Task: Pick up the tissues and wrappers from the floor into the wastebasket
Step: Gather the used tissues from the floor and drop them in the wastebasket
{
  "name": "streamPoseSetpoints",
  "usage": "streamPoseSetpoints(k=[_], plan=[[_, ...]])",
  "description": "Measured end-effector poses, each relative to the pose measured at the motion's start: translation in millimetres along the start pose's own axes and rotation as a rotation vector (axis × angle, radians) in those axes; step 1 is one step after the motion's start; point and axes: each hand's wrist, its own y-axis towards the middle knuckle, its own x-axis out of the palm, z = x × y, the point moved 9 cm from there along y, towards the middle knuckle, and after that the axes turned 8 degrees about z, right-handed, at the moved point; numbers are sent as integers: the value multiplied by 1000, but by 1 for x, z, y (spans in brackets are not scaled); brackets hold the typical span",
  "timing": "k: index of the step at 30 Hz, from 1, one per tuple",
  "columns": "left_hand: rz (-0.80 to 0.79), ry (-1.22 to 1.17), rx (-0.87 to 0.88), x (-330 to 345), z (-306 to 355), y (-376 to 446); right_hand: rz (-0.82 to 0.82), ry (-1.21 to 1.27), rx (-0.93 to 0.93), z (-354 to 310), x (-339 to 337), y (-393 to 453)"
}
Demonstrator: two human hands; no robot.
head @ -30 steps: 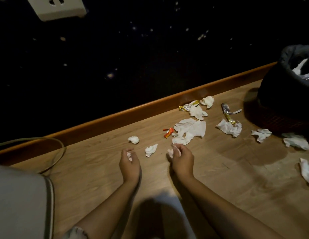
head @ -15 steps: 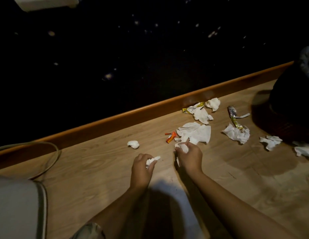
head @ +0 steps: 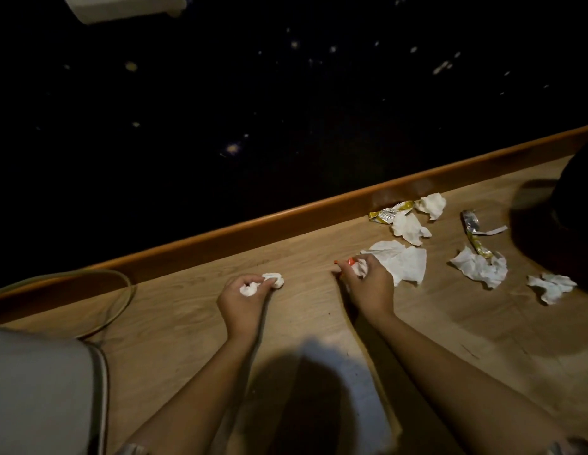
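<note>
My left hand is closed on small white tissue wads down on the wooden floor. My right hand holds a crumpled tissue and pinches the orange wrapper. Right beside that hand lies a large flat tissue. Further right lie two tissues by the skirting, a yellow-silver wrapper, a silver wrapper, and two more crumpled tissues. The dark wastebasket shows only at the right edge.
An orange-brown wooden skirting board runs diagonally along a dark wall. A cable loops on the floor at left, beside a grey fabric object. A white socket plate sits at the top left.
My left hand moved forward and left to the far small tissue wad and closed on it. My right hand reached forward onto the orange wrapper. The view shifted left, so the wastebasket is mostly out of frame.
</note>
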Motion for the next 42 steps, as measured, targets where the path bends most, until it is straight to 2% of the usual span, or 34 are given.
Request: streamPoseSetpoints(k=[3, 7, 13, 17, 21, 25, 28, 33, 35, 38, 42], plan=[[-2, 102, 59, 6, 0, 18, -94, -103, 11, 4, 17, 11], [-167, 344, 133, 38, -2, 20, -164, -210, 9, 12, 30, 16], [-213, 433, 251, 44, -6, 5, -191, -294, -147, 16, 36, 3], [-237, 306, 200, 40, -8, -3, -210, -265, -284, 15, 35, -22], [-282, 193, 143, 49, -4, -14, -129, -98, -269, 13, 13, -41], [-406, 113, 78, 74, 6, -36, -41, 59, -115, 24, -23, -45], [-473, 52, 92, 94, 32, -60, -10, 178, -4, 27, -53, -46], [-401, -124, -138, 130, 73, -95, 107, 335, -14, 3, -101, -27], [-395, -185, -196, 148, 97, -106, 147, 373, 6, -7, -115, -9], [-414, -293, -256, 174, 139, -116, 232, 494, 136, -17, -141, 23], [-529, -376, -258, 202, 211, -129, 327, 646, 249, -46, -205, 59]])
